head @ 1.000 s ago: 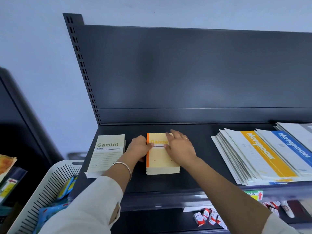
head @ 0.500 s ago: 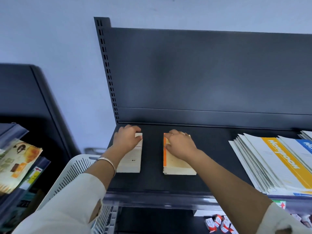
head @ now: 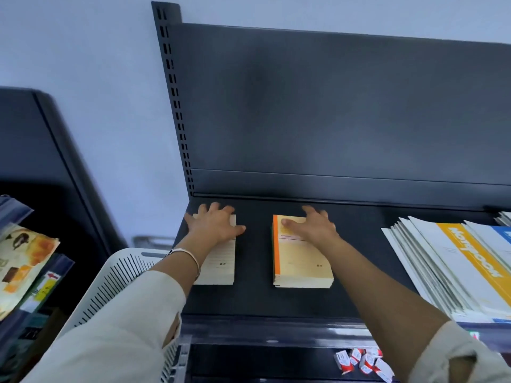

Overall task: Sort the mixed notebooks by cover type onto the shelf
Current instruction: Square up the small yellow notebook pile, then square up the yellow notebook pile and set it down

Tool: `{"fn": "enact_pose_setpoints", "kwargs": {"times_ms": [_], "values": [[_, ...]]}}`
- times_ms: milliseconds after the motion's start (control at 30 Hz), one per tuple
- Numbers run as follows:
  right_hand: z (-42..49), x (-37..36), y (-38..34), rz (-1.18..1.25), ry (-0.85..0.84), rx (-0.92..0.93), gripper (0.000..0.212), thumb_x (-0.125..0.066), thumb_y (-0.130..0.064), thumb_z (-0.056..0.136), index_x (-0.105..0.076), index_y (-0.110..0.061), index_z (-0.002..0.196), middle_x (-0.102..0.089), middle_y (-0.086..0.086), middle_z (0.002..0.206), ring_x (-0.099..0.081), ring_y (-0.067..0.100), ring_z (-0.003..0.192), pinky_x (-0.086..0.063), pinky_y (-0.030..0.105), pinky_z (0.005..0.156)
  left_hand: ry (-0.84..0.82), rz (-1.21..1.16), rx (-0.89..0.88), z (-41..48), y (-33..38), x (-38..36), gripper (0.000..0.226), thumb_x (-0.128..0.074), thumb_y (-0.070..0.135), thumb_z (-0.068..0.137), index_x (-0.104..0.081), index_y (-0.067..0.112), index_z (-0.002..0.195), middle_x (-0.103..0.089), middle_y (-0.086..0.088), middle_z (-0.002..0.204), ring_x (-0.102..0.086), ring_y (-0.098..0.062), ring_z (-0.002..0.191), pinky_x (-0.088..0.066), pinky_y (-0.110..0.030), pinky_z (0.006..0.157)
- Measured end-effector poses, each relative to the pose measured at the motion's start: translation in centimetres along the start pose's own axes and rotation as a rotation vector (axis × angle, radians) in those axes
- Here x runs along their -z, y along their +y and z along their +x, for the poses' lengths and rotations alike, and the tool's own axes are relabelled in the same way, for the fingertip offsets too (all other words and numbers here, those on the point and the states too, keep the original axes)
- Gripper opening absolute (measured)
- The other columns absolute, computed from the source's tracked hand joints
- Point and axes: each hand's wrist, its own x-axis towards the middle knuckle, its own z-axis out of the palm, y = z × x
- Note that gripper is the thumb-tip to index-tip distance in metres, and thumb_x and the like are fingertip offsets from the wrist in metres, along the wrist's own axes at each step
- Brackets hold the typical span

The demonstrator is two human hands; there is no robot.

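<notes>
2 hands [head: 214, 228] [head: 313, 230], 2 notebook stacks [head: 221, 265] [head: 301, 262]

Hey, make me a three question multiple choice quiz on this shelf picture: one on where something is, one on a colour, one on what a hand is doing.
1. Where on the shelf does the fanned pile of large notebooks lie?
A. at the right end
B. at the left end
C. between the two small stacks

2. What colour is the spine of the yellow stack under the right hand?
A. blue
B. orange
C. green

3. How is the left hand placed?
A. curled in a fist in the air
B. fingers spread on the cream stack
C. hanging below the shelf

Answers: 1 A, the pile fans out at the shelf's right end. 2 B, an orange strip runs down the stack's left edge. 3 B, its spread fingers rest on the stack's top.
</notes>
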Motion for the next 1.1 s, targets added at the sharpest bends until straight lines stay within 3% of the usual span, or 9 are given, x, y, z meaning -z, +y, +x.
{"fn": "enact_pose_setpoints", "kwargs": {"times_ms": [233,800,1000,1100], "values": [[0.6,-0.5,1.1,0.053,0.0,-0.028,0.082,-0.061,-0.065,0.077,-0.032,-0.023,0.141,-0.035,0.009,0.143,-0.036,0.037,0.131,-0.041,0.048,0.1,-0.038,0.085,-0.029,1.6,0.4,-0.7,0.056,-0.048,0.059,0.086,-0.04,0.027,0.132,-0.048,-0.003,0.136,-0.036,-0.032,0.131,-0.022,-0.059,0.108],[0.4,-1.0,0.9,0.041,-0.017,-0.029,0.076,-0.06,-0.065,0.077,-0.039,-0.022,0.136,-0.037,0.007,0.139,-0.036,0.034,0.129,-0.041,0.045,0.098,-0.014,0.097,-0.058,1.8,0.3,-1.3,0.052,-0.049,0.053,0.085,-0.041,0.027,0.13,-0.051,0.002,0.13,-0.041,-0.026,0.125,-0.024,-0.056,0.103],[0.3,-0.8,0.7,0.021,-0.033,-0.009,0.079,-0.059,-0.065,0.078,-0.035,-0.023,0.14,-0.034,0.007,0.142,-0.035,0.034,0.131,-0.042,0.047,0.099,0.031,0.058,-0.082,1.3,0.6,-1.3,0.054,-0.044,0.057,0.089,-0.037,0.03,0.135,-0.045,0.0,0.139,-0.036,-0.028,0.132,-0.015,-0.061,0.11],[-0.1,-0.7,0.9,-0.036,0.011,0.029,0.074,-0.055,-0.066,0.08,-0.035,-0.026,0.14,-0.035,0.006,0.142,-0.037,0.033,0.13,-0.041,0.049,0.099,0.091,0.013,-0.162,0.9,2.4,-0.9,0.046,-0.043,0.051,0.092,-0.042,0.03,0.133,-0.045,0.0,0.138,-0.035,-0.027,0.132,-0.015,-0.056,0.112]]}}
